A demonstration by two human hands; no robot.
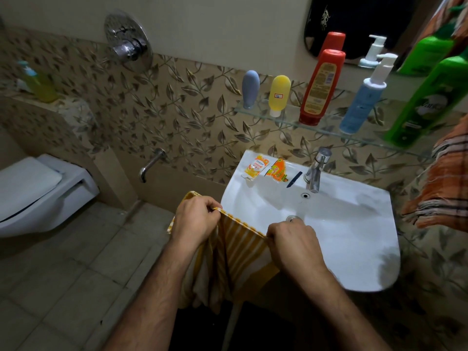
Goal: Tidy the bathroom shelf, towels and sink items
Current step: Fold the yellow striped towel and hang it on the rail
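Observation:
A yellow and white striped towel (235, 252) hangs stretched between my two hands at the left front of the white sink (354, 236). My left hand (195, 219) pinches its top edge at the left corner. My right hand (293, 244) grips the same edge further right, over the basin. On the glass shelf (329, 127) stand a grey tube (250, 88), a yellow tube (278, 95), a red bottle (321, 87), a blue pump bottle (364, 97) and a green bottle (428, 100).
Two sachets (254, 165) (277, 171) and a dark small item (294, 179) lie on the sink's back rim beside the tap (315, 171). An orange checked towel (443, 193) hangs at the right. A toilet (38, 193) stands left, with a wall spout (152, 163) and shower valve (128, 41).

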